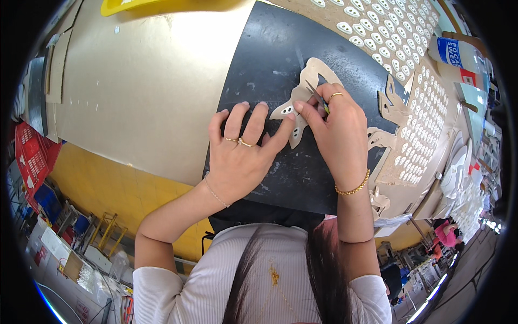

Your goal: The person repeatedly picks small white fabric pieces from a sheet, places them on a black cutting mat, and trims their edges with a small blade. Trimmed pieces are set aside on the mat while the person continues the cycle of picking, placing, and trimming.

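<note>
A beige cut-out piece [308, 73], shaped like a shoe upper, lies on the black mat [280, 48] in front of me. White oval patches with dark holes [295, 132] sit on its near ends. My left hand [240, 137] is spread flat on the mat, its index fingertip pressing by one patch at the piece's near edge. My right hand [337, 121] is closed around a slim, pointed metal tool [317, 95] that looks like tweezers. Its tips reach over the piece, and part of the tool is hidden in my fingers. My right thumb is close to the upper patch.
Rows of white oval patches [386, 29] cover brown sheets at the far right. More beige cut-outs [393, 102] lie right of the mat. Beyond them stands a plastic bottle [458, 53] with a blue label. A yellow tray [116, 5] is at the far left; a red basket [35, 156] stands left.
</note>
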Demonstrator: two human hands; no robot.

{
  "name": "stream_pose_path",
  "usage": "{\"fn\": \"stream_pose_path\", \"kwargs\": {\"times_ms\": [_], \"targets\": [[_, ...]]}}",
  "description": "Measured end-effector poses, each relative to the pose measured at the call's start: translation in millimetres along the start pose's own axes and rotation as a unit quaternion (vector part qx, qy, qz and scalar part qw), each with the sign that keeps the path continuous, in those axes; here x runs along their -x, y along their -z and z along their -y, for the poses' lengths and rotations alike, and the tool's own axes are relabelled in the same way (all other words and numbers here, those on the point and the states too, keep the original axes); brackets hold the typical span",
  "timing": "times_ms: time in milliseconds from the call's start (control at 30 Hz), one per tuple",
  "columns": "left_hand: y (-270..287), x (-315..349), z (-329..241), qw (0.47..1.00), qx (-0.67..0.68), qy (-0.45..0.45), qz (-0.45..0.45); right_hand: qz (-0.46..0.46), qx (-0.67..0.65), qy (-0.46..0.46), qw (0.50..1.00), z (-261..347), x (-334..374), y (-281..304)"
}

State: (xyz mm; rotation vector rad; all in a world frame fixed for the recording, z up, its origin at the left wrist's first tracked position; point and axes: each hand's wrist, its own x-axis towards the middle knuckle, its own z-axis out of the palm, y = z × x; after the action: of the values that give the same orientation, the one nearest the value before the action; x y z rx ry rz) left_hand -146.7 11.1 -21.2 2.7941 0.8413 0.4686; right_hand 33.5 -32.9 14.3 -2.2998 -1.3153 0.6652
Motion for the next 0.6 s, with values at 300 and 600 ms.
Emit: {"fn": "stream_pose_path", "kwargs": {"times_ms": [300,600], "targets": [[2.3,-6.0,0.7,1.000,-0.009,-0.022,0.000,0.016,-0.040,-0.007,0.999,-3.6,-0.9,0.7],[0.7,-2.0,7.0,0.999,0.030,-0.020,0.001,0.017,-0.022,0.012,1.000,-0.2,-1.2,5.7]]}}
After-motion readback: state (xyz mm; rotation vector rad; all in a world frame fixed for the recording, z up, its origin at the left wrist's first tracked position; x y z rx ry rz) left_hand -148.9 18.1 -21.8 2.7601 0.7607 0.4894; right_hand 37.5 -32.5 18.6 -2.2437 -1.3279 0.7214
